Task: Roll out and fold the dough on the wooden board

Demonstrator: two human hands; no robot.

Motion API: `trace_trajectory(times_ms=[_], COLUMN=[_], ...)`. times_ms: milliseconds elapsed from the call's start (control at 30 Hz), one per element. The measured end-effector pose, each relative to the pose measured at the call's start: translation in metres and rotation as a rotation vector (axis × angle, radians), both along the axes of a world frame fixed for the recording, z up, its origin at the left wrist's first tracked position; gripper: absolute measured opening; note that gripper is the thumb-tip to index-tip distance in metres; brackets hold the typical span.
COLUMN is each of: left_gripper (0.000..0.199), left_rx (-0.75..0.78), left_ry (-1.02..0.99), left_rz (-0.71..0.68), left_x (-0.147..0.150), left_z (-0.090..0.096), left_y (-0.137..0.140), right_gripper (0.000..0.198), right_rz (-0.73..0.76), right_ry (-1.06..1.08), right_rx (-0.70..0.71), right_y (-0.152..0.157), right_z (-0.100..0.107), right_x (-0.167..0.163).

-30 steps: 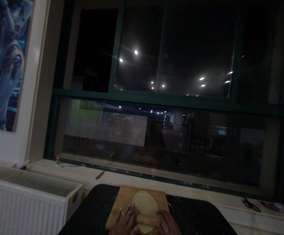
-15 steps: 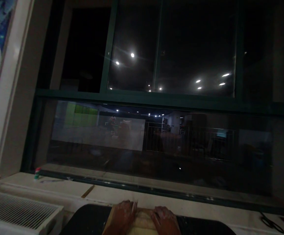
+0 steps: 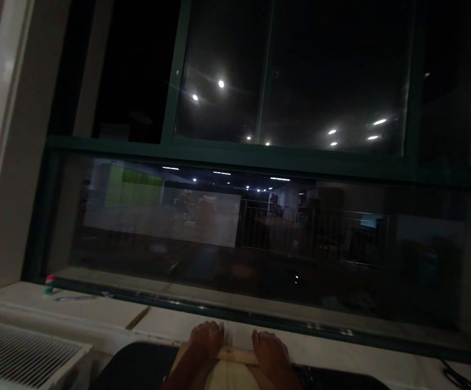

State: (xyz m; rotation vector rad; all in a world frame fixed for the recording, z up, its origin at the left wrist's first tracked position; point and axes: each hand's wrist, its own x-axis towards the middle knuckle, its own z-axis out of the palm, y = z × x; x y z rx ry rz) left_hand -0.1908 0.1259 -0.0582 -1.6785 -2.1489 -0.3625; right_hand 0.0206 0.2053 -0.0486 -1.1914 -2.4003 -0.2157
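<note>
Two hands press flat on a wooden rolling pin [image 3: 237,355]: left hand [image 3: 206,340] and right hand [image 3: 268,351] at opposite ends, fingers spread, not curled round. Its long axis runs left-right across pale dough [image 3: 229,375] on the dark surface [image 3: 133,365].

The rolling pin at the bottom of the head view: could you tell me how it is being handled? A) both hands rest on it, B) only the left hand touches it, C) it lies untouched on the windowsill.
A: the left hand and right hand both lie on the rolling pin, with dough just below it.
</note>
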Motion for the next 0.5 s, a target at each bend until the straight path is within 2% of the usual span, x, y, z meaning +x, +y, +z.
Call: trace_trajectory(times_ms=[100, 200, 333, 500], left_gripper=[0.030, 0.030, 0.029, 0.039], left_rx=[-0.041, -0.020, 0.035, 0.125], left_ry=[-0.041, -0.057, -0.033, 0.040], left_rz=[0.041, 0.023, -0.062, -0.176], left_x=[0.004, 0.010, 0.016, 0.024], left_z=[0.003, 0.004, -0.002, -0.013], left_y=[-0.007, -0.020, -0.043, -0.077], right_gripper=[0.029, 0.035, 0.040, 0.045], right_rz=[-0.002, -0.011, -0.023, -0.003], right_ry=[-0.110, -0.167, -0.173, -0.133], right_rx=[0.018, 0.047, 0.073, 0.073], right_y=[-0.014, -0.032, -0.053, -0.078], right_z=[-0.001, 0.001, 0.000, -0.008], right_x=[0.005, 0.010, 0.017, 0.032])
